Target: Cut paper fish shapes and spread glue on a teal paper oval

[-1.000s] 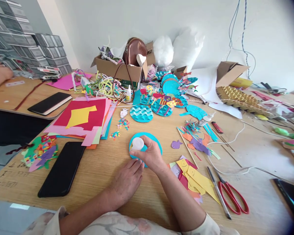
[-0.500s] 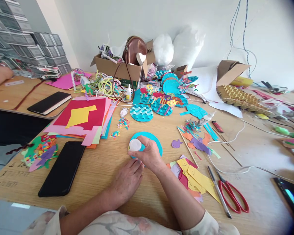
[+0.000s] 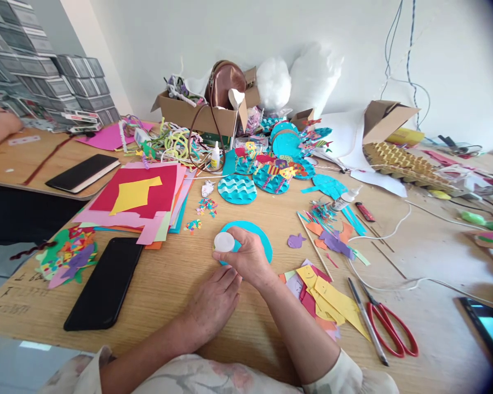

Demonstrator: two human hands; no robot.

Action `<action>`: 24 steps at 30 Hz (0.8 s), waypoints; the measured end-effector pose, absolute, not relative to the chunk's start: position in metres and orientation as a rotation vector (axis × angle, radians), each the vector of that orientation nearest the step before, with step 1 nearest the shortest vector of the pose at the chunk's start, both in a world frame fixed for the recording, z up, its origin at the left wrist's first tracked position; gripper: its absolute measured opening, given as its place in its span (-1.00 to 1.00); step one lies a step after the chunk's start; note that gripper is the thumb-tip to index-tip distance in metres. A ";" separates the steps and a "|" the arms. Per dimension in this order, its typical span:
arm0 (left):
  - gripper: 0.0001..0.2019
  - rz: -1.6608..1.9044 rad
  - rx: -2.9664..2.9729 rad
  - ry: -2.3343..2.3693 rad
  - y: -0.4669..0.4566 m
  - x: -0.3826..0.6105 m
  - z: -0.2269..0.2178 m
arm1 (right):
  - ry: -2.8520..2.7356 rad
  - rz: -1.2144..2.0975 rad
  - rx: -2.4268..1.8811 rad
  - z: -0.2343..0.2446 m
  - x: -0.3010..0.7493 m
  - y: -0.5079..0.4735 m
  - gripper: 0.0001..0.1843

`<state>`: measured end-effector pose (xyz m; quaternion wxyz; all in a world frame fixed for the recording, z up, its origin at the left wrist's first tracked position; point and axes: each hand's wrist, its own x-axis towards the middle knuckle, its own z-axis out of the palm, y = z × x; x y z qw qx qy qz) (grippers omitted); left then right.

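Seen from the head camera, a person seated at a wooden table (image 3: 168, 306) grips a round white container (image 3: 224, 242) in the right hand (image 3: 250, 257), thumb and fingers clamped around its sides, its pale flat end facing up. The container is over the left part of a blue disc (image 3: 263, 241) lying on the tabletop, partly covered by the hand. The left hand (image 3: 216, 295) rests palm down, its visible fingers together, tips at the disc's near edge; whether they pinch it cannot be told, as the thumb is hidden.

To the right lie a purple paper fish (image 3: 296, 241), a thin stick (image 3: 314, 247), yellow paper cutouts (image 3: 328, 301), a pen (image 3: 367, 323) and red-handled scissors (image 3: 390, 331). To the left are a black phone (image 3: 104, 284) and a stack of colored paper (image 3: 102, 189). Beyond the disc sits a wave-striped blue round (image 3: 237, 190); farther back, a brown bag (image 3: 228, 85) rests in a cardboard box (image 3: 197, 120). At far left, another person's arm (image 3: 0, 128) leans on a table.
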<state>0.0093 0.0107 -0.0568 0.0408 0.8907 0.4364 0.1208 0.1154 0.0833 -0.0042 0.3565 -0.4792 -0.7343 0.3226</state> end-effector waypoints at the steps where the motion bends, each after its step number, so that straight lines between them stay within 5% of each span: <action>1: -0.77 0.382 2.723 1.336 0.011 0.009 -0.057 | -1.897 0.831 -1.239 -0.005 0.115 0.083 -0.79; 24: -0.74 0.428 2.704 1.323 0.011 0.009 -0.055 | -1.976 0.818 -1.159 -0.009 0.124 0.081 -0.86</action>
